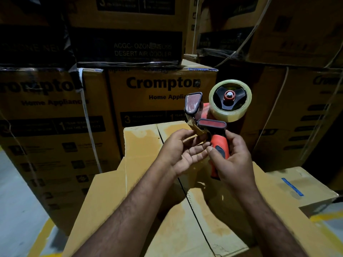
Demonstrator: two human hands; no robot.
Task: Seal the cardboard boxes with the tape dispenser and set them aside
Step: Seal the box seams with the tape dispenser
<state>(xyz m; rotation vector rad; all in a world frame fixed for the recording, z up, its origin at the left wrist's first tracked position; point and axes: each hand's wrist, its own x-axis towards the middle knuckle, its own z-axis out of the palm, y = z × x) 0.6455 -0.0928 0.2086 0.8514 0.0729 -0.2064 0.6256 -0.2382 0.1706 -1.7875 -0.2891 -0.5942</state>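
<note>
An orange and black tape dispenser [213,115] with a roll of clear tape [230,100] is held upright above a plain cardboard box [141,141]. My right hand [230,154] grips its orange handle. My left hand [183,149] is palm up beside the handle, its fingertips pinching the loose tape end [195,129] under the dispenser's front. The box below has its top flaps closed, with the centre seam [187,197] running towards me. A second plain box [304,184] lies at the right, with a blue strip on top.
Tall printed Crompton cartons [163,97] are stacked in a wall behind and on both sides, some bound with white straps. Grey floor with yellow lines [42,236] shows at the lower left and lower right.
</note>
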